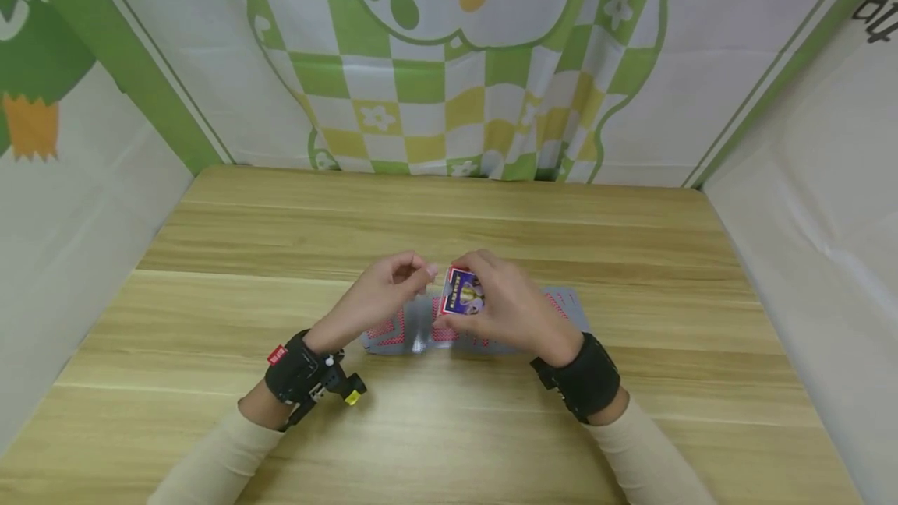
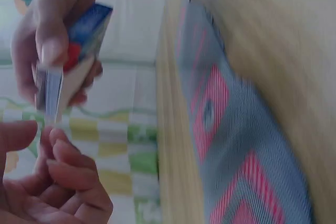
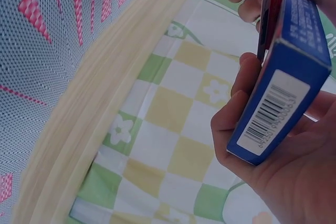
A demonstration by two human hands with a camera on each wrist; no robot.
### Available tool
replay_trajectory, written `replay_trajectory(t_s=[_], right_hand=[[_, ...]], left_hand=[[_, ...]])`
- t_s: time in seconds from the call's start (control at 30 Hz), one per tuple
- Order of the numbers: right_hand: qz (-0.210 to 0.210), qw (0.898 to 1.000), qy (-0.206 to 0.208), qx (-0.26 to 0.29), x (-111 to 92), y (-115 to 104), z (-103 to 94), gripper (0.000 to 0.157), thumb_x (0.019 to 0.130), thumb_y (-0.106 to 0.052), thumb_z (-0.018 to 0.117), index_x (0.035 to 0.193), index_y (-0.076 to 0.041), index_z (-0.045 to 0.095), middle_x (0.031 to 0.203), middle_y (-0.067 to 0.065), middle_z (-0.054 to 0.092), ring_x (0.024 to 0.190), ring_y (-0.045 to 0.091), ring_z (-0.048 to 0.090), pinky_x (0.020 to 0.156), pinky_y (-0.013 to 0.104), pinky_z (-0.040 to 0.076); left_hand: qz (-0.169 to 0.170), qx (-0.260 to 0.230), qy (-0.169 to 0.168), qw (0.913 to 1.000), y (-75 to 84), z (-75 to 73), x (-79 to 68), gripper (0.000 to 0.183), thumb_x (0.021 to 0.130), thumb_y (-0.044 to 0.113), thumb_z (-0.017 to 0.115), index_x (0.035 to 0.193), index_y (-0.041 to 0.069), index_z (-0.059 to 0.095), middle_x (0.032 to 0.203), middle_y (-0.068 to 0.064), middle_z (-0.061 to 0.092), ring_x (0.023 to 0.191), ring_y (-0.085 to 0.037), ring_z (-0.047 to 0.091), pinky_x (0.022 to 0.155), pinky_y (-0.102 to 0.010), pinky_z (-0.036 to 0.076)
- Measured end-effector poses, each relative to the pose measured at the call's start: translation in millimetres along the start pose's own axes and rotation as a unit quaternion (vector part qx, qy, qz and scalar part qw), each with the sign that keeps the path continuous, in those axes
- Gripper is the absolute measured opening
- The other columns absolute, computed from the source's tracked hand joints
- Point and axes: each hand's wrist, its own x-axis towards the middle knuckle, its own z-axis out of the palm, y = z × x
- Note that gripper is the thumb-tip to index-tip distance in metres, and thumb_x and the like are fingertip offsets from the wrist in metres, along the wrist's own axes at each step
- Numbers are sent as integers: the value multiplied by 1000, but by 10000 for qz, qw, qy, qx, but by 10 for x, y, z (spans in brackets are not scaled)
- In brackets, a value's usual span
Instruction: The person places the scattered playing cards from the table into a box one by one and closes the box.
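My right hand (image 1: 515, 302) holds a small blue and red playing-card box (image 1: 463, 292) above a woven grey mat (image 1: 421, 341), thumb on one side and fingers on the other. In the right wrist view the box shows a white barcode label on its blue side. The left wrist view shows a pale stack of thin edges at the end facing my left hand (image 1: 382, 291). That hand is just left of the box, its fingers bent loosely and its thumb apart from them, nothing between them. Its fingertips (image 2: 60, 145) are right by the box's end.
The mat, with red patterns, lies across the middle of the wooden table (image 1: 449, 435), partly hidden by my hands. A checkered curtain (image 1: 463, 100) hangs behind the table's far edge. Pale cloth walls (image 1: 807, 178) stand at both sides.
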Motion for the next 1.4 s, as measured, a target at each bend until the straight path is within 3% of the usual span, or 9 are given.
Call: replay_trajectory(t_s=[0.07, 0.13, 0.3, 0.37, 0.5, 0.63, 1.13, 1.27, 1.4], right_hand=[[85, 10000, -8, -10, 0, 10, -10, 65, 68, -46, 80, 114, -9, 55, 92, -3, 55, 68, 5, 50, 51, 22, 48], [171, 9999, 2, -20, -1, 14, -19, 64, 67, -45, 81, 114, -10, 55, 92, -4, 55, 69, 5, 51, 51, 22, 49], [224, 9997, 19, -51, -3, 11, -29, 64, 66, -45, 81, 114, -10, 55, 92, -4, 55, 69, 4, 51, 52, 22, 49], [223, 9997, 31, -72, -2, 8, -32, 65, 66, -46, 81, 115, -10, 56, 92, -4, 56, 69, 4, 51, 52, 22, 49], [211, 9997, 35, -98, -2, 4, -39, 65, 67, -47, 80, 114, -10, 56, 92, -5, 56, 69, 4, 51, 52, 22, 49], [184, 9998, 20, -89, -2, 0, -46, 65, 67, -46, 80, 115, -9, 55, 92, -3, 56, 69, 5, 51, 53, 23, 49], [204, 9995, 33, -229, 9, -4, -23, 65, 66, -50, 79, 113, -12, 57, 91, -7, 56, 70, 3, 50, 54, 22, 48], [269, 9994, -13, -237, 6, -15, -23, 67, 65, -49, 81, 114, -11, 56, 92, -7, 56, 72, 3, 50, 56, 23, 49], [282, 9994, -56, -207, 3, -16, -29, 66, 66, -49, 80, 114, -12, 56, 93, -6, 56, 72, 3, 50, 56, 23, 49]], left_hand=[[14, 553, -110, 9984, -47, -84, 16, 23, 92, 36, 61, 96, 14, 64, 85, -6, 62, 73, -23, 55, 57, -35, 45], [-58, 1269, -277, 9915, -98, -172, 25, 23, 87, 32, 67, 98, 12, 64, 88, -6, 63, 75, -19, 56, 60, -36, 49], [-547, 2651, -890, 9585, -202, -358, 1, 46, 74, 29, 79, 107, 4, 61, 101, -12, 62, 88, -24, 56, 72, -41, 50], [-676, 3046, -1002, 9448, -229, -401, -16, 56, 69, 34, 82, 110, 4, 59, 104, -12, 60, 91, -25, 53, 75, -42, 48], [-812, 3561, -1028, 9252, -264, -427, -51, 71, 60, 44, 85, 111, 4, 57, 104, -11, 56, 89, -26, 50, 70, -43, 47], [-833, 3846, -948, 9144, -287, -405, -66, 75, 56, 48, 86, 108, 4, 56, 99, -8, 55, 84, -26, 48, 66, -43, 46], [-967, 3668, -896, 9209, -285, -392, -58, 75, 50, 46, 89, 101, 4, 54, 85, -6, 53, 75, -23, 49, 57, -35, 42], [-957, 3677, -1005, 9195, -284, -396, -47, 63, 53, 43, 89, 92, 6, 55, 80, -5, 52, 71, -22, 48, 53, -34, 40], [-800, 3477, -1312, 9249, -274, -434, -46, 41, 67, 33, 83, 80, 9, 53, 70, -3, 48, 64, -19, 46, 51, -32, 37]])
